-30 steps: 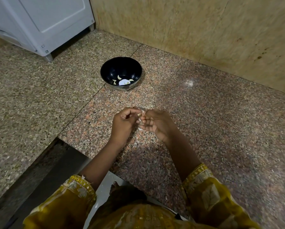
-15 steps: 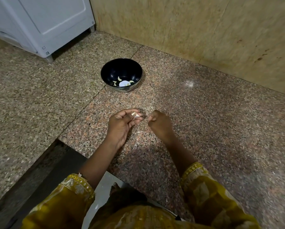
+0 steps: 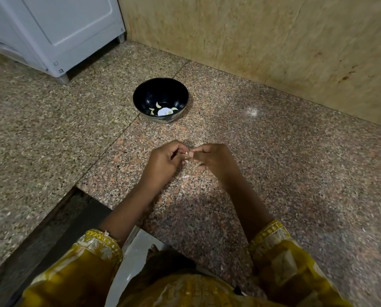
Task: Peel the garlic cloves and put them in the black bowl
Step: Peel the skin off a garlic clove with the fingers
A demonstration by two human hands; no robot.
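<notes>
1. The left hand and right hand are low over the speckled granite floor, near the middle of the scene. Half a second ago they were apart; now their fingertips meet.
2. A small pale garlic clove sits between them. The left thumb and forefinger pinch it as before. The right hand, which was a closed fist off to the right, now has its curled fingers nipping the clove's right end.
3. The black bowl stands farther away, slightly left and well apart from the hands, and has not moved.
4. Peeled cloves lie at its bottom, the same few.
5. A white appliance stands far left.
</notes>
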